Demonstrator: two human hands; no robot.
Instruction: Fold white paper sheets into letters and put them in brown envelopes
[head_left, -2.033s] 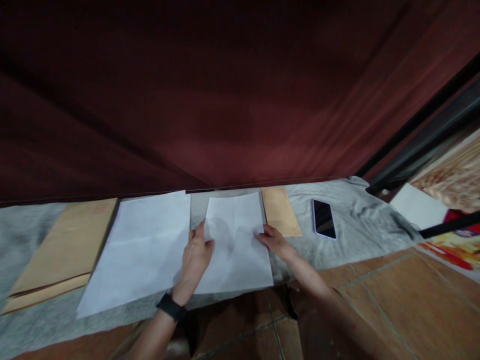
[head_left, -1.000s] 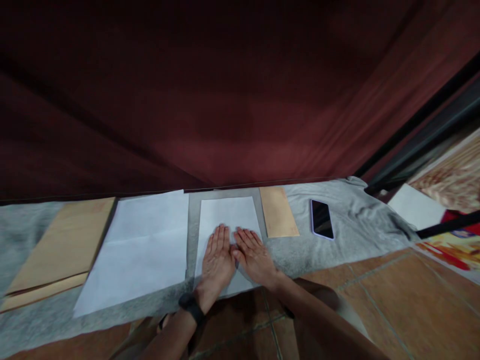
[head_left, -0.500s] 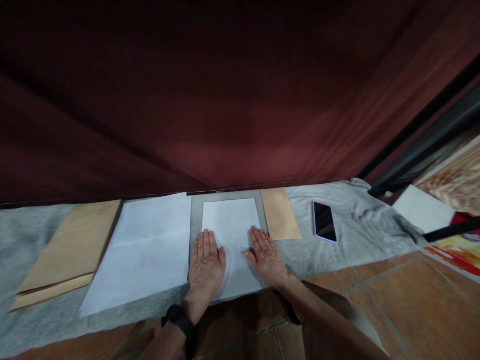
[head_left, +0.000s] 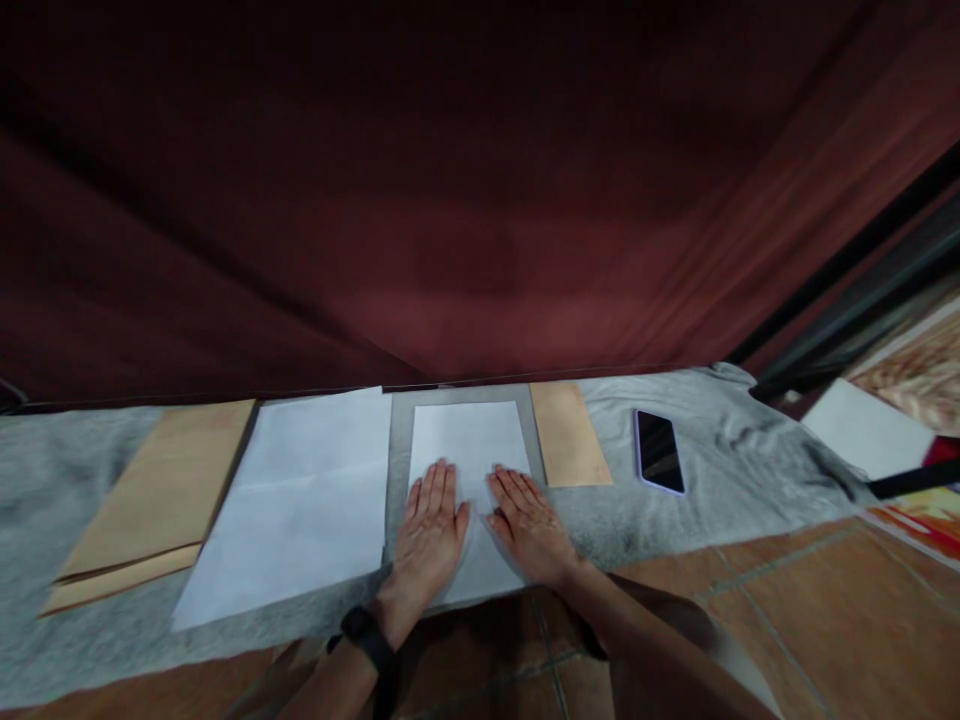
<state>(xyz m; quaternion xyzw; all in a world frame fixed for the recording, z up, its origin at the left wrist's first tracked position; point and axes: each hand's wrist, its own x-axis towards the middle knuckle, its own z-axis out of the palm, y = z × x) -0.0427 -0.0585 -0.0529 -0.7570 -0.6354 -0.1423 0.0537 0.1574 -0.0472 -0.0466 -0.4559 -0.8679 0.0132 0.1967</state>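
A white sheet of paper (head_left: 469, 430) lies flat on the grey cloth, partly covered by both palms. My left hand (head_left: 430, 528) rests on its left side with the fingers stretched forward and the thumb held apart. On the right side of the sheet lies my right hand (head_left: 534, 528), flat, its fingers pointing up and inward. Neither hand grips anything. Just right of the sheet is a small brown envelope (head_left: 570, 435). To the left lies a stack of larger white paper (head_left: 300, 500) with a faint crease across it.
Large brown envelopes (head_left: 161, 485) are piled at the far left. A phone (head_left: 660, 452) with a purple edge lies on the grey cloth (head_left: 739, 450) at the right. Behind hangs a dark red curtain (head_left: 480, 250). Tiled floor (head_left: 810, 610) shows in front.
Both hands have slid a little inward over the white sheet, the left one toward the right. The view has shifted slightly; the papers and envelopes lie as before.
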